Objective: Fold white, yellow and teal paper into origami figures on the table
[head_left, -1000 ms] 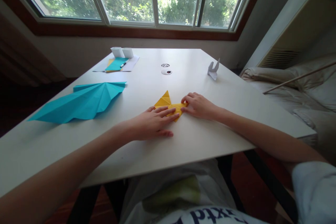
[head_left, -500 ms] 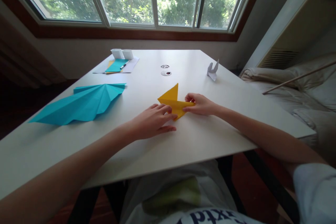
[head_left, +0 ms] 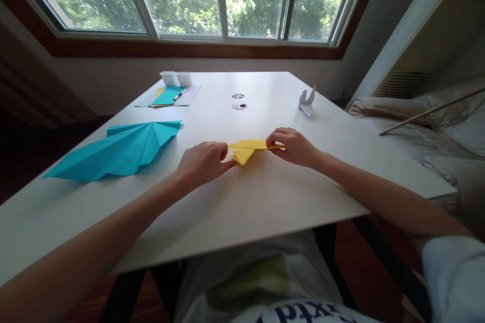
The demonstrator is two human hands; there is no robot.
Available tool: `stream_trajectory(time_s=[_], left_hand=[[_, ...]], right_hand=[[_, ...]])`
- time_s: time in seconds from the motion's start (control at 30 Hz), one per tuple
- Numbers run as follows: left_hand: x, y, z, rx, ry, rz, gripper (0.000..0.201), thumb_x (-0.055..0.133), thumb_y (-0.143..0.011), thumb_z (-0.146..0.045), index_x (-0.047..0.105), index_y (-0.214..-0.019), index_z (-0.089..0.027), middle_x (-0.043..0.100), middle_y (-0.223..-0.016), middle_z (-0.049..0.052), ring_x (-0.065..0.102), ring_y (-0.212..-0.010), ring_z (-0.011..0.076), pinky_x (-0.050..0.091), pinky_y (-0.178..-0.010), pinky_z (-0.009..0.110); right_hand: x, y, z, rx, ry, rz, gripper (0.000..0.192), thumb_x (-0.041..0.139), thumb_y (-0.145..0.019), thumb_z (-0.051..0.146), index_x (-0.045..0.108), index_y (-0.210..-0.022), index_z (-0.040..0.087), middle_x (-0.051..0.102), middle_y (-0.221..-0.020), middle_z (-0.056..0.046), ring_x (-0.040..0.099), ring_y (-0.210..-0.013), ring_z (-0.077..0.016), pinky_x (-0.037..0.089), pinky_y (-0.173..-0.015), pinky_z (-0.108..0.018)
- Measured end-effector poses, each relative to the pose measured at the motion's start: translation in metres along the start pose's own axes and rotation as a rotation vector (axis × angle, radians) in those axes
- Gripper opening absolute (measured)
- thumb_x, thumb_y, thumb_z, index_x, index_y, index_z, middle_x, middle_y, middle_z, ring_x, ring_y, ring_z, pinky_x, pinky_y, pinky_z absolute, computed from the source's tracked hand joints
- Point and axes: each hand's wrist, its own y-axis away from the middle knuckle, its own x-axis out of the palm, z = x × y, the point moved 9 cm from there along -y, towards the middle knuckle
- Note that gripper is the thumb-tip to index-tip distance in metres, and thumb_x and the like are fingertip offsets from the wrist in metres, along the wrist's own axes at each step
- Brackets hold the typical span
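A folded yellow origami paper (head_left: 244,151) is held just over the white table (head_left: 242,207), with one pointed flap facing me. My left hand (head_left: 206,161) pinches its left end between thumb and curled fingers. At the opposite end, my right hand (head_left: 291,146) has thumb and fingers closed on the narrow right tip. Left of my hands lies a large creased turquoise paper (head_left: 121,151). Toward the back right stands a small white origami figure (head_left: 306,101) with upright points.
On the far left of the table, a pen (head_left: 180,94) rests on a turquoise sheet (head_left: 166,96) over other paper. Two white paper boxes (head_left: 176,78) stand behind it. Round cable-hole covers (head_left: 239,106) sit mid-table. A sofa (head_left: 397,116) is at the right.
My left hand has moved left and closed on the yellow paper's left end. The paper's upright point has tipped down, and the piece now looks flatter, stretched between both hands.
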Motion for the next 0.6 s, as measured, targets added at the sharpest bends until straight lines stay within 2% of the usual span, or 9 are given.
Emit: stream_trajectory(time_s=[0.07, 0.13, 0.23, 0.3, 0.37, 0.47, 0.6], left_hand=[[-0.006, -0.001, 0.006, -0.016, -0.065, -0.065, 0.043, 0.055, -0.071, -0.06, 0.058, -0.082, -0.019, 0.064, -0.078, 0.005, 0.058, -0.068, 0.0222, 0.037, -0.048, 0.026], [-0.007, -0.001, 0.0, 0.078, -0.064, -0.119, 0.048, 0.058, -0.07, -0.058, 0.056, -0.098, -0.019, 0.064, -0.092, 0.006, 0.059, -0.079, 0.0236, 0.04, -0.051, 0.026], [0.001, 0.003, -0.022, 0.367, -0.023, -0.13, 0.04, 0.056, -0.079, -0.043, 0.053, -0.113, -0.022, 0.06, -0.11, 0.006, 0.056, -0.097, 0.0224, 0.047, -0.067, 0.029], [0.008, 0.009, -0.035, 0.565, -0.008, -0.109, 0.029, 0.05, -0.086, -0.034, 0.057, -0.112, -0.024, 0.06, -0.114, 0.005, 0.054, -0.104, 0.0215, 0.046, -0.082, 0.035], [0.013, 0.013, -0.04, 0.677, 0.007, -0.103, 0.024, 0.047, -0.088, -0.03, 0.061, -0.108, -0.024, 0.06, -0.118, 0.005, 0.051, -0.109, 0.022, 0.042, -0.091, 0.039], [0.016, 0.013, -0.04, 0.712, 0.088, -0.081, 0.025, 0.045, -0.09, -0.027, 0.062, -0.108, -0.022, 0.063, -0.115, 0.006, 0.055, -0.107, 0.0206, 0.043, -0.091, 0.037], [0.017, 0.011, -0.04, 0.681, 0.195, -0.045, 0.027, 0.042, -0.09, -0.024, 0.065, -0.104, -0.02, 0.067, -0.108, 0.006, 0.061, -0.096, 0.0182, 0.046, -0.086, 0.032]], right_hand=[[0.007, 0.001, 0.0, -0.039, -0.009, 0.058, 0.007, 0.054, -0.078, 0.013, 0.057, -0.081, 0.018, 0.063, -0.083, -0.005, 0.057, -0.074, -0.0154, 0.042, -0.07, -0.027], [0.015, 0.003, 0.0, -0.076, -0.039, 0.139, 0.01, 0.054, -0.078, 0.013, 0.058, -0.084, 0.018, 0.065, -0.086, -0.005, 0.058, -0.077, -0.0159, 0.042, -0.072, -0.028], [0.026, 0.007, 0.002, -0.111, -0.1, 0.258, 0.013, 0.053, -0.08, 0.015, 0.06, -0.091, 0.018, 0.066, -0.091, -0.005, 0.06, -0.082, -0.0161, 0.043, -0.076, -0.028], [0.029, 0.009, 0.004, -0.126, -0.132, 0.307, 0.015, 0.051, -0.083, 0.02, 0.061, -0.094, 0.018, 0.066, -0.094, -0.006, 0.06, -0.083, -0.0158, 0.044, -0.076, -0.027], [0.03, 0.01, 0.005, -0.136, -0.133, 0.324, 0.017, 0.051, -0.085, 0.024, 0.062, -0.095, 0.018, 0.066, -0.095, -0.007, 0.06, -0.083, -0.0156, 0.044, -0.077, -0.028], [0.029, 0.009, 0.008, -0.157, -0.056, 0.299, 0.019, 0.051, -0.086, 0.03, 0.063, -0.094, 0.018, 0.067, -0.094, -0.007, 0.06, -0.087, -0.0176, 0.043, -0.078, -0.03], [0.03, 0.006, 0.016, -0.169, 0.066, 0.243, 0.023, 0.048, -0.088, 0.033, 0.065, -0.095, 0.02, 0.067, -0.095, -0.007, 0.059, -0.091, -0.0191, 0.04, -0.082, -0.033]])
